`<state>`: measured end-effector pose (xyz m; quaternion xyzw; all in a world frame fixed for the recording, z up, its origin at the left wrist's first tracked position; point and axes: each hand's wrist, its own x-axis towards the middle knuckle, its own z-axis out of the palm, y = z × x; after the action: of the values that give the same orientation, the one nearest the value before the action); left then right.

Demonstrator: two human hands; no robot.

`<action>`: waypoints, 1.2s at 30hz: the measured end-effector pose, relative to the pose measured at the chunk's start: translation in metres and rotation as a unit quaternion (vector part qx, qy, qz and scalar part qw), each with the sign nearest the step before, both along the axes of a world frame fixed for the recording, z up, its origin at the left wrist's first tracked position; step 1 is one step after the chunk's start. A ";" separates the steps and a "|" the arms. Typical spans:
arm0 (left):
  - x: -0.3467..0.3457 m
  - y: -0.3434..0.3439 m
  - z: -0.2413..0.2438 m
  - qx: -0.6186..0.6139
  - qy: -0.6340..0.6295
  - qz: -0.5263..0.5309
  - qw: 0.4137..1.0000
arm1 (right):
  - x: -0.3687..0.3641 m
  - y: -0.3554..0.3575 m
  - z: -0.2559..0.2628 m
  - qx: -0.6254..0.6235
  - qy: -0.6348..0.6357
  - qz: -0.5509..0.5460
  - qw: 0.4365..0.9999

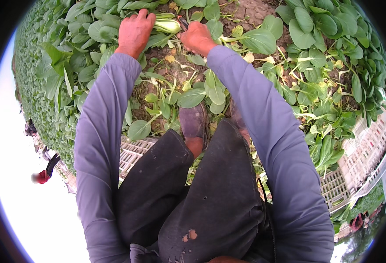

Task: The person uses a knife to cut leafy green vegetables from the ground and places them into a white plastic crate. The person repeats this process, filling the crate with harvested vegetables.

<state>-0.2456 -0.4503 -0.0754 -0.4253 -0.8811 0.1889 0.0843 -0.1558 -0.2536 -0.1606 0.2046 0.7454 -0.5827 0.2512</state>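
My left hand (135,34) is closed around the leaves of a bok choy plant (167,26). The plant lies on its side, its pale green stem base pointing towards my right hand (197,38). Between the fingers of that hand is a small cutting tool (182,23) with a dark and orange-red part showing; its blade is mostly hidden. The tool's tip is close to the cut end of the plant, and I cannot tell whether they touch. Loose green and yellowed leaves (193,97) litter the soil (170,65) below both hands.
Dense rows of bok choy (58,65) grow on the left, with more plants (314,24) at the upper right. A plastic crate (137,153) stands behind my left leg, other crates (336,189) at the right. My shoes (193,121) are among leaves. A distant person (45,172) stands far left.
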 end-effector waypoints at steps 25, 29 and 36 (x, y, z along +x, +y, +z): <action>0.148 0.030 0.127 0.541 -0.597 0.350 0.477 | 0.133 0.046 0.113 -0.266 0.300 -0.213 0.891; 0.188 0.047 0.120 0.450 -0.658 0.368 0.478 | 0.150 0.044 0.139 -0.330 0.148 -0.188 0.913; 0.186 0.021 0.097 0.359 -0.580 0.291 0.671 | 0.163 0.026 0.120 -0.461 0.071 -0.199 0.862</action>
<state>-0.0596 -0.4290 0.0213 -0.1085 -0.8318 -0.4118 -0.3561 0.0073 -0.2275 -0.0407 0.1671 0.3509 -0.9103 0.1421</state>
